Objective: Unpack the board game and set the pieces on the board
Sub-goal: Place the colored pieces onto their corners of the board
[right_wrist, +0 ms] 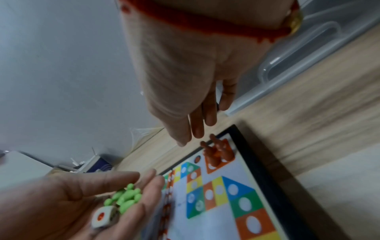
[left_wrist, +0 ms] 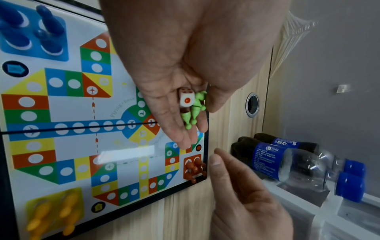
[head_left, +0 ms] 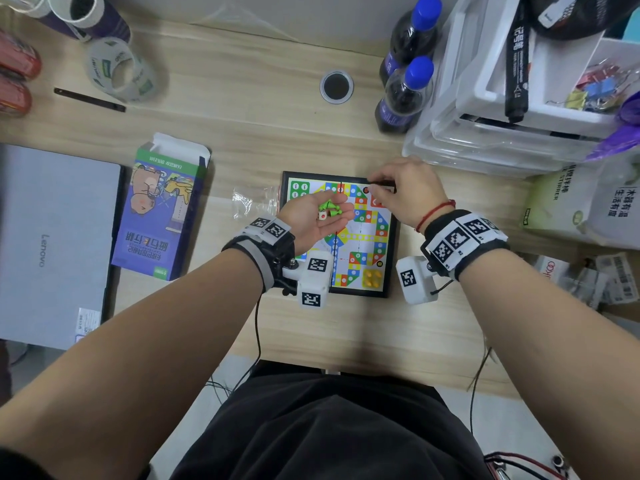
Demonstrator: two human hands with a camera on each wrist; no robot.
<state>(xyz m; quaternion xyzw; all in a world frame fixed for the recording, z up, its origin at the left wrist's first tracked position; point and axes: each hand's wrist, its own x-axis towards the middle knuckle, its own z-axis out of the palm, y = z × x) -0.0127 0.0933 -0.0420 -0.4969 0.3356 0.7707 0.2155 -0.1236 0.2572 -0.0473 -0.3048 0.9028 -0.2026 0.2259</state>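
Pawns are our worry: the green pawns [left_wrist: 192, 112] and die [left_wrist: 186, 99] lie loose on our left hand [head_left: 317, 220], palm up, fingers straight and close together above the board [head_left: 381, 233]. Tilt it and they roll off. Our right hand [head_left: 403, 192], fingers relaxed and empty, hovers beside the red pawns [left_wrist: 194, 167]; a brush could topple them.

Glossy plastic green pawns [left_wrist: 192, 112] and a smooth white die [left_wrist: 186, 99] above a shiny laminated board [left_wrist: 68, 146] on a pale matt wood-grain desk [head_left: 242, 98], beside clear plastic bottles [left_wrist: 298, 162].
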